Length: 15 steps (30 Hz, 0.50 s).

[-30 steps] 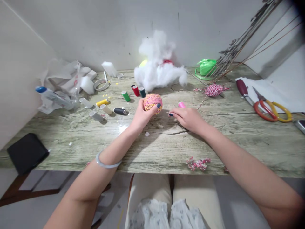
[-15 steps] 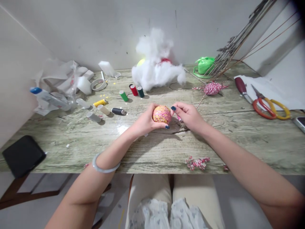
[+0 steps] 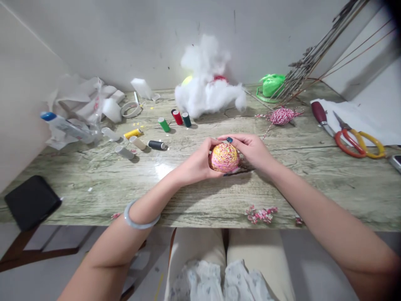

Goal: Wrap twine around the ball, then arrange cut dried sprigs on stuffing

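Observation:
Between my hands sits a round ball wound with yellow, pink and red thread [image 3: 224, 157], held just above the table. My left hand [image 3: 200, 162] curls round its left side, thumb beneath and fingers behind. With thumb and fingers closed together, my right hand [image 3: 247, 148] rests against the ball's upper right. Most of the right hand's inner side is hidden, so I cannot see whether thread or a spool is in the palm.
Thread spools lie left and behind, among them a black spool [image 3: 156, 145] and a green spool [image 3: 163, 124]. White stuffing [image 3: 208, 98] is heaped at the back. Red-white twine [image 3: 282, 116], scissors [image 3: 359, 140] and a burgundy-handled tool [image 3: 318, 112] are on the right; pink flowers [image 3: 261, 214] lie near the front edge.
The ball has turned in my left hand and moved slightly right and toward me. My right hand has come in from beside the ball to touch it; the pink spool beneath that hand no longer shows clearly.

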Available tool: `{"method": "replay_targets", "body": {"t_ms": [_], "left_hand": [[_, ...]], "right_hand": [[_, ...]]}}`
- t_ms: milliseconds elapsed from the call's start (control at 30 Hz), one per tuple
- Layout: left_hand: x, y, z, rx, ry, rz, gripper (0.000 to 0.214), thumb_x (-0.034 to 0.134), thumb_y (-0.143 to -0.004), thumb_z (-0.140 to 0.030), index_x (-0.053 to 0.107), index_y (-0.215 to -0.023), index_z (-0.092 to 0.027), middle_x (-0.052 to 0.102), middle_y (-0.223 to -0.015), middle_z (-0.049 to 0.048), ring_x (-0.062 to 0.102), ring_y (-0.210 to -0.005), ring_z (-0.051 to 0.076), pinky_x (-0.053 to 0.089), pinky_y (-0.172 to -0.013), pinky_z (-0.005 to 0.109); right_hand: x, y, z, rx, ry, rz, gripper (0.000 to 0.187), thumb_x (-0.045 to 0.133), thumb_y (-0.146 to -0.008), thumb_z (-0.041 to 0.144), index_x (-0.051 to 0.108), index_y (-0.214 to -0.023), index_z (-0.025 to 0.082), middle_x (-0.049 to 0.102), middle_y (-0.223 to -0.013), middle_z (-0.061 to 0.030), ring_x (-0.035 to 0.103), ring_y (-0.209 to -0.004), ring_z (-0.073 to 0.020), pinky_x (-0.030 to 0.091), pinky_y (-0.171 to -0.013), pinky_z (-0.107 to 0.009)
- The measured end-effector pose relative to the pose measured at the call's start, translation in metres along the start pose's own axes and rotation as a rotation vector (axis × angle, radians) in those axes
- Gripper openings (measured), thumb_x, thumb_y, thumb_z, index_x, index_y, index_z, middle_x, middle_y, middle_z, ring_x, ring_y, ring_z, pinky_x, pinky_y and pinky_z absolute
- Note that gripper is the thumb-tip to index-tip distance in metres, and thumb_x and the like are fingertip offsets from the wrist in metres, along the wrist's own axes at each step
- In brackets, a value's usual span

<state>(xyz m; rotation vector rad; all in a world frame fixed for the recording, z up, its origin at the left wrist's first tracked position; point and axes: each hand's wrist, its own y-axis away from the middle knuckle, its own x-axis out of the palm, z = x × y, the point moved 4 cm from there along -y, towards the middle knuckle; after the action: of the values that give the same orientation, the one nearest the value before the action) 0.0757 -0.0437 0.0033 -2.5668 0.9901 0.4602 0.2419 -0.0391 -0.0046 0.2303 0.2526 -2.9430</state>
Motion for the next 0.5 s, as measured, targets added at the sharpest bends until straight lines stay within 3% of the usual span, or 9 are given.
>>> {"method": "replay_targets", "body": {"t_ms": [233,400,500], "left_hand": [[-0.008,0.000,0.000,0.063,-0.074,-0.177,0.083,0.082,-0.065,-0.033,0.037,-0.133,-0.023,0.051,-0.127,0.0121,0.053,-0.118,0.028,0.044,-0.103,0.043],[-0.017,-0.001,-0.009,0.043,-0.250,-0.231,0.068,0.079,-0.066,-0.032,0.051,-0.127,-0.022,0.051,-0.124,0.0105,0.046,-0.124,0.030,0.035,-0.112,0.047],[-0.024,0.000,-0.006,-0.004,-0.112,-0.305,0.069,0.079,-0.066,-0.041,0.051,-0.126,-0.021,0.053,-0.128,0.0117,0.050,-0.124,0.031,0.039,-0.110,0.046]], "right_hand": [[-0.004,-0.007,-0.011,0.011,0.104,0.012,0.028,0.060,-0.087,0.039,0.078,-0.100,0.022,0.076,-0.108,-0.0051,0.067,-0.104,-0.0247,0.048,-0.095,-0.040],[-0.003,-0.008,-0.014,0.002,0.170,0.051,0.032,0.060,-0.087,0.046,0.079,-0.097,0.022,0.077,-0.101,-0.0040,0.067,-0.101,-0.0272,0.048,-0.091,-0.040],[-0.003,-0.007,-0.015,0.011,0.213,0.070,0.033,0.059,-0.088,0.048,0.079,-0.095,0.022,0.077,-0.095,-0.0036,0.068,-0.096,-0.0271,0.048,-0.087,-0.039]]}}
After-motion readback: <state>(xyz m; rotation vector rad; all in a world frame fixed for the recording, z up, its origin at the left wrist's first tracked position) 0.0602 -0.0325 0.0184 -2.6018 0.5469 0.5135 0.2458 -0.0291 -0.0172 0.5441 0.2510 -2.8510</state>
